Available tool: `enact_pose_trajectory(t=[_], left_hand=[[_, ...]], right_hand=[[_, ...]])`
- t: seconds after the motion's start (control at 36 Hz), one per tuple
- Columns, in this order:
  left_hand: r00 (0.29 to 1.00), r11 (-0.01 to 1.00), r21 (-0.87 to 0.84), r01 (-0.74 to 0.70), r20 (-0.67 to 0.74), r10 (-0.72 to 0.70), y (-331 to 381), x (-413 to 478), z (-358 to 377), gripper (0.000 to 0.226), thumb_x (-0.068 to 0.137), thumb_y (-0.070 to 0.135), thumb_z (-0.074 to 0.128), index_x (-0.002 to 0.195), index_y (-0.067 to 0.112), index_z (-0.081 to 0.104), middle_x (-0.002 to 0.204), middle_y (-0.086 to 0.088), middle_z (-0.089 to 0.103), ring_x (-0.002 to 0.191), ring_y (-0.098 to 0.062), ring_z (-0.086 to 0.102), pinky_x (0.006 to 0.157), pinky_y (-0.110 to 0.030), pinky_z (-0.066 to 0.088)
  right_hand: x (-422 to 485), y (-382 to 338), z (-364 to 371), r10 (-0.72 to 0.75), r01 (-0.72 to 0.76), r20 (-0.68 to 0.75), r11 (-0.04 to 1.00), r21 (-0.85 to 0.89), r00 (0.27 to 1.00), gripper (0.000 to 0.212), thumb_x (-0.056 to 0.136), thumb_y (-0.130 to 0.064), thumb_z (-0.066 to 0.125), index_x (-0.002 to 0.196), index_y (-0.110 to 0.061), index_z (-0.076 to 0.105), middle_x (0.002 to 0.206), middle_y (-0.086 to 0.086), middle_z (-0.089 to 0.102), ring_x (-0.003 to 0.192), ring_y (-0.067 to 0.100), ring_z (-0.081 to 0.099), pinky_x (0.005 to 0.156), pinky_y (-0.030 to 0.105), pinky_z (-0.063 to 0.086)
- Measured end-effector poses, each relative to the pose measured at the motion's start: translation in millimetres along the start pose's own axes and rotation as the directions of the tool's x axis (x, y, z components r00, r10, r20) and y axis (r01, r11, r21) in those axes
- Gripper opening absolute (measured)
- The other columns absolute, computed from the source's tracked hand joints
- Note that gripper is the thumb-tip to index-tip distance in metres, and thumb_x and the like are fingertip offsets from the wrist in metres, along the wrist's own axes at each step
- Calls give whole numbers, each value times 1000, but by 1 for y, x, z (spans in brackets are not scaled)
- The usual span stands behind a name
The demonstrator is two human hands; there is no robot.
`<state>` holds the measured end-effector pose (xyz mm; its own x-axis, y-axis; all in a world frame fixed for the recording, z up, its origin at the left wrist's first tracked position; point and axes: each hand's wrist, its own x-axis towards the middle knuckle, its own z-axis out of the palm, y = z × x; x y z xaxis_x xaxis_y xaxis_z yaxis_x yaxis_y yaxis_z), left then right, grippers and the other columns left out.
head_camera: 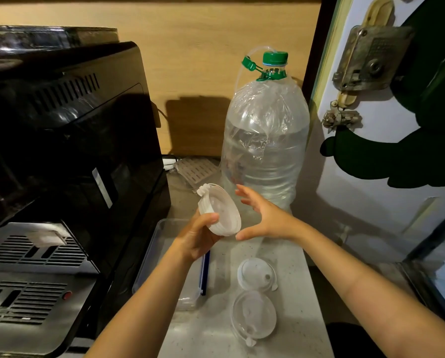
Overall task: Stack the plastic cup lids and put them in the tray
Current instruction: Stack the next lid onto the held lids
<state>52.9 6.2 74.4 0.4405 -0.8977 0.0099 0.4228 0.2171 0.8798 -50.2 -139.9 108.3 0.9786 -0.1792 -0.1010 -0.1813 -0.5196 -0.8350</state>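
Observation:
My left hand grips a stack of translucent plastic cup lids, tilted on edge above the counter. Just to the right of the stack, my right hand is held with fingers spread and holds nothing. Two more clear lids lie flat on the speckled counter: one in the middle and one nearer to me, touching it. A clear plastic tray with a blue clip edge sits on the counter under my left forearm, partly hidden by it.
A black coffee machine with a metal drip grille fills the left side, right against the tray. A large water bottle with a green cap stands behind the hands. At the right are a white door with a lock and the counter edge.

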Motion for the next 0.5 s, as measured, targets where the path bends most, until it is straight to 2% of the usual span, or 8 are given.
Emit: enact_pose_trajectory(t=[0.11,0.22,0.33,0.5], left_hand=[[999,999,-39,13,-39,-14,-4,-2,-6,103,25,43,88,115,16,44,99,-8,52,84,-16,60,64,-25,56],[999,999,-49,22,-39,-24,-4,-3,-6,100,22,42,89,110,19,47,100,-7,50,89,-19,52,66,-26,55],[999,999,-43,23,-42,-25,-4,-4,-6,98,20,42,89,107,22,48,99,-6,51,88,-19,52,65,-27,56],[998,997,-63,40,-48,-43,-3,-5,-9,100,20,40,90,109,22,47,101,-7,50,91,-20,52,66,-28,56]], right_hand=[[1,21,1,136,-136,-6,991,-13,991,108,69,-23,79,148,-25,5,155,-1,21,141,17,25,108,27,27],[1,46,16,299,-293,28,947,-134,954,105,73,-35,75,148,-19,5,158,5,15,144,21,20,114,33,26],[-2,63,36,401,-374,10,865,-335,916,101,72,-46,72,148,-17,12,156,8,21,142,25,25,113,36,29],[-5,77,62,556,-491,-25,710,-505,831,104,67,-61,67,147,-25,10,151,12,26,131,32,40,100,40,41]])
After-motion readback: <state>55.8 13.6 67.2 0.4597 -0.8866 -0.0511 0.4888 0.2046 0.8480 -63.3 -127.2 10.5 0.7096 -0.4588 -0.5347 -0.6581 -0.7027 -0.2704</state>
